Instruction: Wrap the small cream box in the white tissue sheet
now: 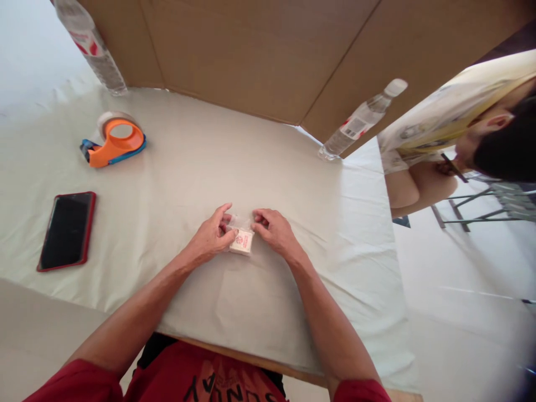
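Observation:
A small white packet (241, 242) with red print lies near the front middle of the cloth-covered table, with clear plastic film (242, 221) extending from its far side. My left hand (214, 233) is at the packet's left, its thumb resting on the packet's upper left part and its fingers curled at the film's edge. On the other side, my right hand (271, 228) pinches the right edge of the clear film between thumb and fingers.
An orange and blue tape dispenser (116, 144) and a red-edged phone (68, 231) lie at left. Two plastic bottles (92, 47) (355, 125) stand before cardboard panels (251, 50). A seated person (452, 131) is beyond the table's right edge.

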The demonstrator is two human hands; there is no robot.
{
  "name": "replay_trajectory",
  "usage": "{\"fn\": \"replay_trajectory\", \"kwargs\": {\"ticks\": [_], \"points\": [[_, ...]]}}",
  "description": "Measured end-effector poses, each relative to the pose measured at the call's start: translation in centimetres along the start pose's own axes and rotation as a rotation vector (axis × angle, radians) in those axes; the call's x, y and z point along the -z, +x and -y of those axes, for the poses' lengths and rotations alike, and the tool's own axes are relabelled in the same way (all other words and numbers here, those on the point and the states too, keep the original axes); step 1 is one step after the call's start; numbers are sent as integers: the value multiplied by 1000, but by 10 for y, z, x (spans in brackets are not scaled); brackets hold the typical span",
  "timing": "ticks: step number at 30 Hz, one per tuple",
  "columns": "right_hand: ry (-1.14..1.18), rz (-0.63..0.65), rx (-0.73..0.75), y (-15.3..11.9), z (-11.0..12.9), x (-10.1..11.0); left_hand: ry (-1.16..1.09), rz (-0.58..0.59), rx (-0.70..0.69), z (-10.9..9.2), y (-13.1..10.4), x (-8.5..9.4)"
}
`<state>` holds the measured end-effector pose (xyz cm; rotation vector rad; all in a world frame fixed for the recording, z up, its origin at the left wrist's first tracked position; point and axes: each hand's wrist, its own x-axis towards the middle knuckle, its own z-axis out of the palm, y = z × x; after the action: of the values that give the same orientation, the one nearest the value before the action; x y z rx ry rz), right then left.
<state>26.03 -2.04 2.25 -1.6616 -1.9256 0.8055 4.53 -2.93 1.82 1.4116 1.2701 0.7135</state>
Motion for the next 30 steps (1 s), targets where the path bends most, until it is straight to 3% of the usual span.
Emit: {"fn": "replay_trajectory", "kwargs": {"ticks": [5,11,15,22,27,30], "points": [[7,85,8,10,6,2,-5,13,11,-2,0,0],[458,130,-54,-6,16,3,-110,97,38,-1,-2,1],[600,78,-117,-20,24,0,-114,77,36,-1,-2,1],[421,32,-78,-41,34,-14,-17,70,-10,-3,-4,0],[411,-17,-50,-43,34,-20,149,2,-165,1,-5,2],[415,-17,-47,-44,32,-21,95,68,-151,-1,-5,6]]}}
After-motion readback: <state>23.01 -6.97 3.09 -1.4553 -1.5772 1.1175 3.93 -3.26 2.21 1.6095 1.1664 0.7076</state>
